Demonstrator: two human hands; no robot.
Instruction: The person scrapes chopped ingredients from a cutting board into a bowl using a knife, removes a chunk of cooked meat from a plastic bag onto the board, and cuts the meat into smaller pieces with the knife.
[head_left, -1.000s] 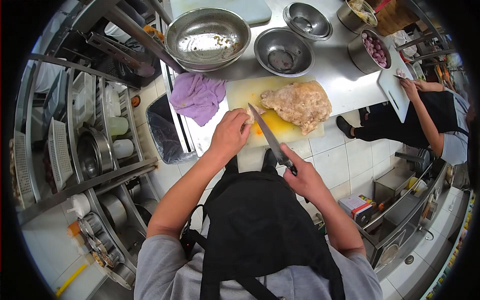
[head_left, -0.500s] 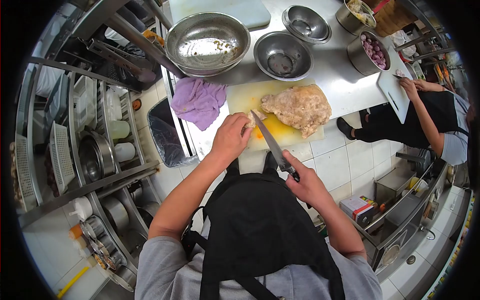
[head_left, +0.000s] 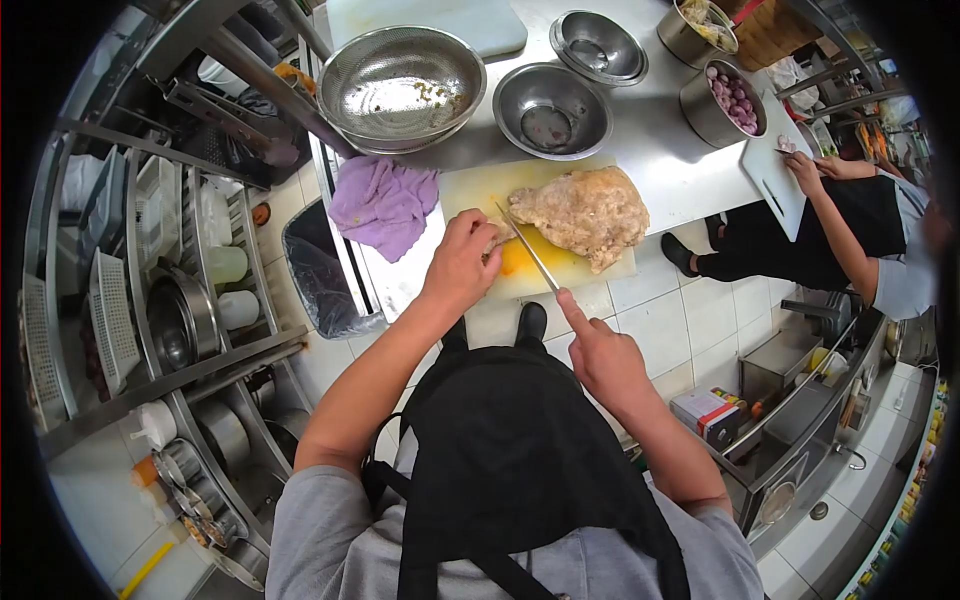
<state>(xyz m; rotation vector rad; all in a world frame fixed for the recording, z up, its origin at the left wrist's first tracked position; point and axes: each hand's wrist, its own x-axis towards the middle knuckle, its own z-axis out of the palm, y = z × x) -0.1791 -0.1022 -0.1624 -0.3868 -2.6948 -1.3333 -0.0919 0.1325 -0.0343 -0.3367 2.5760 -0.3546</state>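
Observation:
My right hand is wrapped round the handle of a long kitchen knife. Its blade points up and left, with the tip beside a small piece of meat that looks cooked. The fingers of my left hand are curled over that piece and hide most of it. Both lie over a yellow-stained cutting board. A large pale brown chunk of meat rests on the board, right of the blade.
A purple cloth, a strainer, metal bowls and a pot of shallots are on the steel table. A lined bin stands left. At right, a co-worker's hand is over a white board.
The knife has turned so its blade now shows edge-on, and my right hand has rotated with it. My left hand stays on the small piece. The whole view has shifted slightly.

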